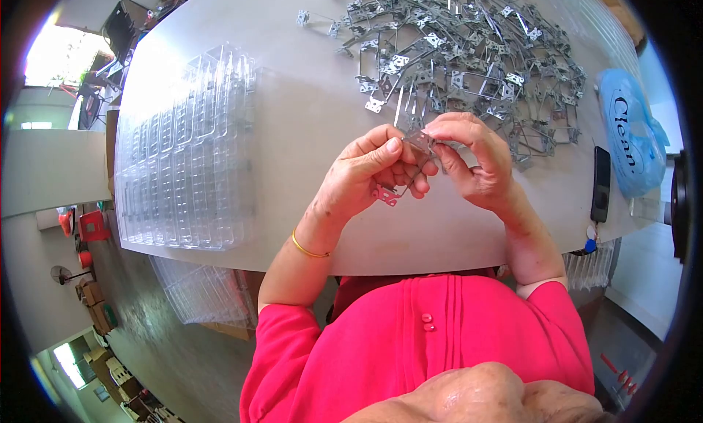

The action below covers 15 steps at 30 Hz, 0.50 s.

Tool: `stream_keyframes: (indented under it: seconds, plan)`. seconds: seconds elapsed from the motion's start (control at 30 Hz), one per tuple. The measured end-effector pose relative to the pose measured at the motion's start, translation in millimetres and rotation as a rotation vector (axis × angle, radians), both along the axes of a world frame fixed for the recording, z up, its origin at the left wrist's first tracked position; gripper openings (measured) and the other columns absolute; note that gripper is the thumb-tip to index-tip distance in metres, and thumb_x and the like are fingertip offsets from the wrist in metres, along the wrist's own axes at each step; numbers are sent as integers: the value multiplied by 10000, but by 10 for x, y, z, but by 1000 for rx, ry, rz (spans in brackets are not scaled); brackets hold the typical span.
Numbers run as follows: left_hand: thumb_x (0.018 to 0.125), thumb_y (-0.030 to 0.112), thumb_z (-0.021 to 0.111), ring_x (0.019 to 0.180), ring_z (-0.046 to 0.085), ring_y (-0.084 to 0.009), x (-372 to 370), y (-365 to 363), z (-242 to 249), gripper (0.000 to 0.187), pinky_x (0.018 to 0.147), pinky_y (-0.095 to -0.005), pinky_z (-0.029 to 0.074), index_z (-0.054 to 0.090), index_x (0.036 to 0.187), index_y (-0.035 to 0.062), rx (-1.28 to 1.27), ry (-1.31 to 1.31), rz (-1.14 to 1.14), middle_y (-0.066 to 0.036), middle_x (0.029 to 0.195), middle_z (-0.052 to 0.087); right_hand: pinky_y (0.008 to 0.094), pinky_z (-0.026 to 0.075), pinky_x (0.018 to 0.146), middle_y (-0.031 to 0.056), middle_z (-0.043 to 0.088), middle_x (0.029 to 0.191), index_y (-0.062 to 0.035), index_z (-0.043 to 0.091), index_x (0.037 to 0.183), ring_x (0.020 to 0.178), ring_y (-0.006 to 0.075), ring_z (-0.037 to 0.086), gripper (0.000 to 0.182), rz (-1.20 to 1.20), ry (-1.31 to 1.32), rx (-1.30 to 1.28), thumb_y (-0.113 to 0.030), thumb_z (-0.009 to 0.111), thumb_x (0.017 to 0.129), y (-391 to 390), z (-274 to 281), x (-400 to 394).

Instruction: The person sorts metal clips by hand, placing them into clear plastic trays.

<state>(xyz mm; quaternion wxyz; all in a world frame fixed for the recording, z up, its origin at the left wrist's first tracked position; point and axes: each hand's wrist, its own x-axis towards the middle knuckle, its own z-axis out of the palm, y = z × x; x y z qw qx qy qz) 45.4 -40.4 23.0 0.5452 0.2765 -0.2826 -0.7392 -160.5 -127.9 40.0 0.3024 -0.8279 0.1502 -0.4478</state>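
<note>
My left hand (370, 161) and my right hand (476, 156) meet over the table, just in front of a heap of metal parts. Between them is a small metal bracket (418, 139) with thin rods. The fingers of my left hand close around its rod, and a flat punched end (386, 196) pokes out below them. My right thumb and fingers pinch the bracket's upper right side. Part of the piece is hidden behind the fingers. The pile of metal brackets (469, 64), plates joined by bent wires, lies tangled beyond both hands.
Clear plastic trays (187, 152) are stacked on the table's left. To the right are a blue plastic bag (631, 134), a black phone (601, 183) and keys with a blue tag (590, 241). More clear trays (201, 287) sit below the table edge at left.
</note>
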Motion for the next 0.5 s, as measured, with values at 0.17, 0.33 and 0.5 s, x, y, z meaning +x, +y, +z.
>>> stream_keyframes:
  seconds: [0.17,0.33,0.5]
  plan:
    - [1071,272,533,766,718,-328,21,6,-21,258,695,-399,584,575,964,40,-21,71,-70,-292,1019,693,342,583,761,100,717,981,-54,678,1070,898,259,713,296,-13,-27,1,111,732,830,-7,-12,-2]
    - [1073,262,527,831,714,-324,61,6,-3,257,759,-397,575,567,948,41,-106,129,-11,-283,1092,692,317,573,720,98,717,969,-31,690,1049,852,235,707,232,-148,53,-70,93,724,856,-124,-92,-1]
    - [1085,268,520,904,706,-299,52,-8,3,268,833,-391,563,569,944,45,-56,-62,118,-259,1158,691,289,552,651,100,723,946,-26,695,1049,764,195,696,204,-139,46,152,74,708,872,85,61,-35]
